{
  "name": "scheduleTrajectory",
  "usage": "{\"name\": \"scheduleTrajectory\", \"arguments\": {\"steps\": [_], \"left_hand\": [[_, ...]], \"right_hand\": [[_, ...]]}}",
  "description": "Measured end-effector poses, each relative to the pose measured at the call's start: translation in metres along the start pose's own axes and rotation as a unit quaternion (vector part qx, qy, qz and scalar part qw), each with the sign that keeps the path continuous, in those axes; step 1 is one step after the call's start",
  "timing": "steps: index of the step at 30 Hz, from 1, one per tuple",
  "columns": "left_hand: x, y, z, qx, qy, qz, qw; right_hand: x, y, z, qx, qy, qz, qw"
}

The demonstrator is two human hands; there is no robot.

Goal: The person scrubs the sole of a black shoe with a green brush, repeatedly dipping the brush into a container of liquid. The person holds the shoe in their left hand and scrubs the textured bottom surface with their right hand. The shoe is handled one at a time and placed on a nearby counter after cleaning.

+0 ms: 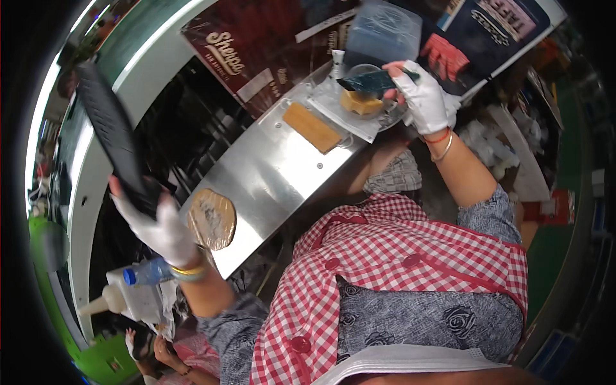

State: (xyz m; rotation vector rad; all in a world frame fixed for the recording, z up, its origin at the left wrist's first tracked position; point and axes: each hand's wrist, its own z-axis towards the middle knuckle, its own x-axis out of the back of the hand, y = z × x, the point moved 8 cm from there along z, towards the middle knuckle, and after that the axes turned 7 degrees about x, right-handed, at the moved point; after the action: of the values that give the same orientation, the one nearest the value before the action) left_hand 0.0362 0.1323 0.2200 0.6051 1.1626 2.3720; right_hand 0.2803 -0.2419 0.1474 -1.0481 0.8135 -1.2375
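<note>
Widest free stretch: bare metal mid-worktop (276,176), between tan block (312,127) and film-wrapped disc (212,219); a hand fits through low. Far end crowded: yellow block (361,104), blue container (384,38) just behind. Right hand (420,96) with dark green piece (369,81) covers it from above. Left side obstructed by long black piece (112,131) in left hand (154,226); blue-capped bottle (151,272) crowds that wrist.

A narrow, shiny silver metal bench (266,176) slants from below left of centre toward the upper right. On it lie a rounded, flat tan piece in clear film (213,219) lower left, a rectangular orange-brown block (312,127) above centre, and a pale, translucent plastic-looking sheet (360,128) beside that.
</note>
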Motion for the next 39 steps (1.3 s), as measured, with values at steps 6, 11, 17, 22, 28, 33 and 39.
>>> {"name": "scheduleTrajectory", "arguments": {"steps": [6, 11, 17, 22, 28, 33, 39], "left_hand": [[-0.094, -0.075, -0.127, 0.153, -0.11, -0.04, 0.981], [-0.11, -0.119, -0.172, 0.277, -0.191, 0.052, 0.94], [-0.124, -0.151, -0.185, 0.448, -0.251, -0.2, 0.834], [-0.145, -0.16, -0.198, 0.484, -0.268, -0.248, 0.795], [-0.175, -0.131, -0.202, 0.606, -0.179, -0.562, 0.534], [-0.177, -0.111, -0.183, 0.564, -0.197, -0.562, 0.572], [-0.182, -0.104, -0.17, 0.52, -0.195, -0.568, 0.607]], "right_hand": [[0.028, 0.025, 0.007, -0.013, 0.019, -0.063, 0.998], [0.023, 0.039, 0.012, -0.005, -0.006, -0.09, 0.996], [0.03, 0.04, 0.017, -0.005, 0.001, -0.105, 0.994], [0.03, 0.044, 0.019, -0.008, 0.005, -0.069, 0.998], [0.03, 0.048, 0.016, -0.017, 0.002, -0.064, 0.998], [0.032, 0.051, 0.016, -0.024, -0.004, -0.082, 0.996], [0.035, 0.063, 0.002, -0.11, 0.037, 0.056, 0.992]]}}
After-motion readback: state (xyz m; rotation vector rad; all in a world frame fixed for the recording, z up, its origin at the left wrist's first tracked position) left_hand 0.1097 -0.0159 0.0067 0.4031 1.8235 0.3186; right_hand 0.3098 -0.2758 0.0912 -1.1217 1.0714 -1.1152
